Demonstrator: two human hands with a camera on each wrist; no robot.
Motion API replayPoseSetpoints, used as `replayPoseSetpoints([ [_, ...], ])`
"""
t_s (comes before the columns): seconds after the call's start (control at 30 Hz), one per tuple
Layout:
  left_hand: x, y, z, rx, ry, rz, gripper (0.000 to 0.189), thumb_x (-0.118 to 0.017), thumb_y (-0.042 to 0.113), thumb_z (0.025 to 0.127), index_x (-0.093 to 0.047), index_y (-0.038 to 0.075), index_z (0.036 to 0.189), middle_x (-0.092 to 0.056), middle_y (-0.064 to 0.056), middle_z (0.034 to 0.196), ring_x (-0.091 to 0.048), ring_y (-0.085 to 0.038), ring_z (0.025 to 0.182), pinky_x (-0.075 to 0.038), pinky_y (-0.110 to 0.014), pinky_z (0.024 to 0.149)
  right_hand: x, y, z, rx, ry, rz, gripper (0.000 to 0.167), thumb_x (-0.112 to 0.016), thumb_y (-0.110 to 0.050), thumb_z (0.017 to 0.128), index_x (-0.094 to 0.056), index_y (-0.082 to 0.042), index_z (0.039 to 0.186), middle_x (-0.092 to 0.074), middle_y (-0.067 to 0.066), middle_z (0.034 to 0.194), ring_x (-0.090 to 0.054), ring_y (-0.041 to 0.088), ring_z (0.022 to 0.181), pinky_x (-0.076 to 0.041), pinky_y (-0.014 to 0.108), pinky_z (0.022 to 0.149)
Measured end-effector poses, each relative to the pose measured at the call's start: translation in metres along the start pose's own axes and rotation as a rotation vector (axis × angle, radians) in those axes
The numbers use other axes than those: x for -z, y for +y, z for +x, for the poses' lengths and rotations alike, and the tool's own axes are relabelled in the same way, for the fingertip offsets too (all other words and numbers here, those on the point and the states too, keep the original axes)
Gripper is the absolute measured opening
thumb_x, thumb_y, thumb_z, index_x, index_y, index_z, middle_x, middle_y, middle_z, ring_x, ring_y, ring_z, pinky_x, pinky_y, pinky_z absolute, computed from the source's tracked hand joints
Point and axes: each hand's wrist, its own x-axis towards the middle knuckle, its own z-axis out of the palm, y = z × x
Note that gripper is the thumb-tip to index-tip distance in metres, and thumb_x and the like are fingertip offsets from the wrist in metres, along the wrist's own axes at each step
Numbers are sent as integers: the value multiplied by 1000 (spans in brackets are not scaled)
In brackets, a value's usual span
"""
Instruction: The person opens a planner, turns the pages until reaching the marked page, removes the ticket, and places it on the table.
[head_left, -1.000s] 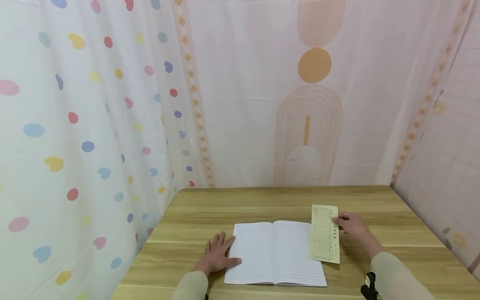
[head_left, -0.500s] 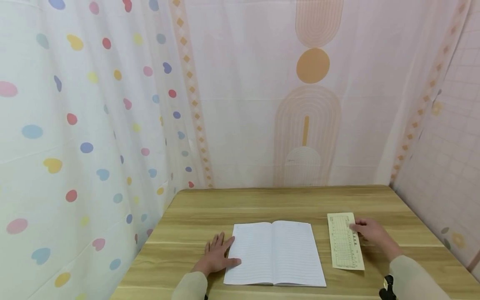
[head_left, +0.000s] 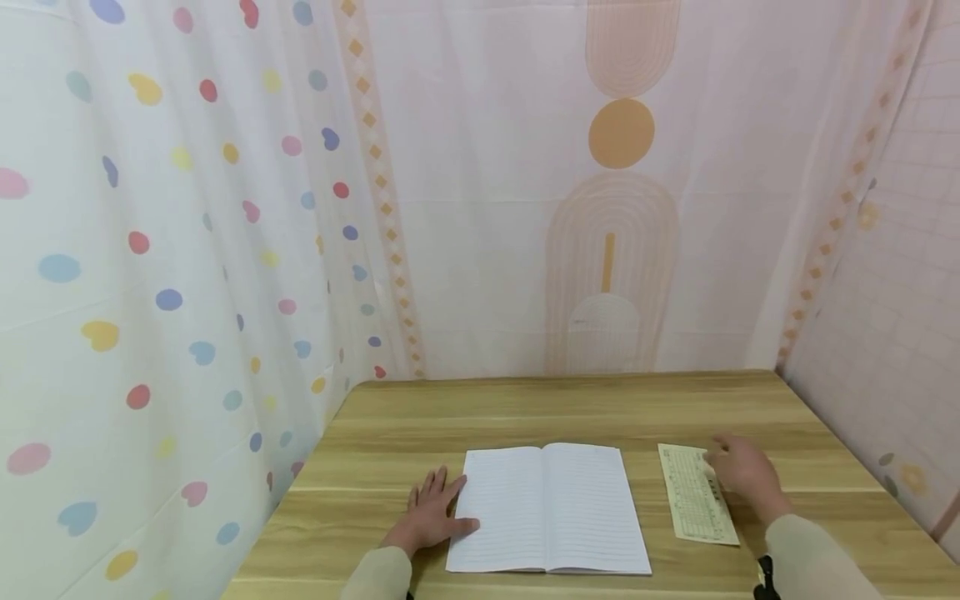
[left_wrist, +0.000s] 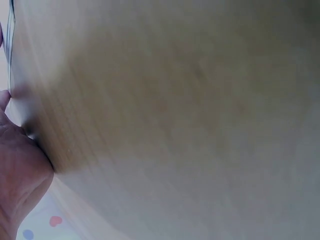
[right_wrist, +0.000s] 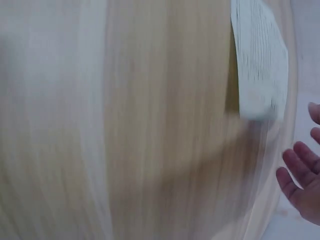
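Note:
An open lined notebook (head_left: 588, 512) lies on the wooden table. My left hand (head_left: 429, 515) rests at its left side with fingers spread, the thumb across the left page's edge. To the right of the notebook, apart from it, is a pale yellow printed paper slip (head_left: 696, 496), slightly slanted. My right hand (head_left: 746, 473) is just beside the slip's upper right edge. In the right wrist view, its loosely bent fingers (right_wrist: 299, 167) are apart from the slip (right_wrist: 262, 62), which has a shadow along one edge. Only part of my left hand (left_wrist: 22, 172) shows in the left wrist view.
The wood-grain table (head_left: 555, 408) reaches back to a curtain (head_left: 487, 250) with arch patterns. A dotted curtain (head_left: 172, 333) hangs along the left, and a pale checked one (head_left: 892, 350) on the right.
My right hand has drawn the yellow slip off the notebook's right page to the right, lowered it to the table and let go. My left hand has stayed in place.

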Motion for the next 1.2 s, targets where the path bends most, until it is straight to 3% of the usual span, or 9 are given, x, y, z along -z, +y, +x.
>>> replayPoseSetpoints([
  [0.17,1,-2,1,2,33,-56,85,-68,51,89,-38,2,152,-15,-32,159,-6,-50,146,1,-68,112,-26,-28,4,149,5,-50,51,-57,-22,101,-48,14,135,-47,40,134,-43,58,123,-38,68,97],
  [0.3,-2,2,2,8,120,-123,81,-68,48,90,-40,-1,149,-24,-32,156,-13,-51,144,-1,-69,111,-49,-53,4,213,-40,-36,51,-58,-24,101,-48,10,138,-46,38,136,-46,56,123,-40,66,97],
  [0.4,-3,10,5,22,212,-160,78,-70,43,91,-42,-3,147,-35,-30,151,-23,-52,141,-8,-70,110,-64,-69,0,228,-78,-26,54,-59,-25,101,-46,9,141,-43,38,139,-46,55,124,-39,65,98],
  [0.5,-3,17,9,35,257,-237,78,-70,39,92,-40,-5,147,-40,-29,148,-32,-50,138,-21,-68,109,-76,-79,-4,227,-98,-43,61,-62,-33,99,-46,7,143,-40,37,143,-42,54,129,-36,64,102],
  [0.67,0,28,12,56,258,-392,76,-73,29,91,-37,-7,148,-41,-36,143,-39,-52,133,-37,-61,104,-85,-88,-11,204,-124,-66,74,-67,-44,93,-47,7,142,-37,40,144,-38,56,131,-34,65,104],
  [0.9,2,36,11,101,280,-387,71,-76,20,89,-41,-8,145,-49,-39,132,-47,-52,124,-42,-59,101,-92,-88,-15,197,-149,-128,80,-70,-51,88,-49,5,142,-41,39,141,-40,54,130,-36,63,103],
  [1.07,2,36,10,100,279,-378,70,-76,18,88,-42,-11,143,-58,-30,118,-57,-41,108,-49,-52,90,-95,-86,-18,209,-158,-198,80,-70,-53,87,-51,5,140,-41,37,142,-39,52,132,-35,61,105],
  [1.2,1,33,11,115,259,-408,71,-75,18,89,-40,-11,144,-58,-15,102,-53,-26,89,-48,-38,73,-96,-86,-23,198,-167,-180,80,-69,-53,88,-50,4,141,-38,37,145,-35,53,135,-32,62,107],
])
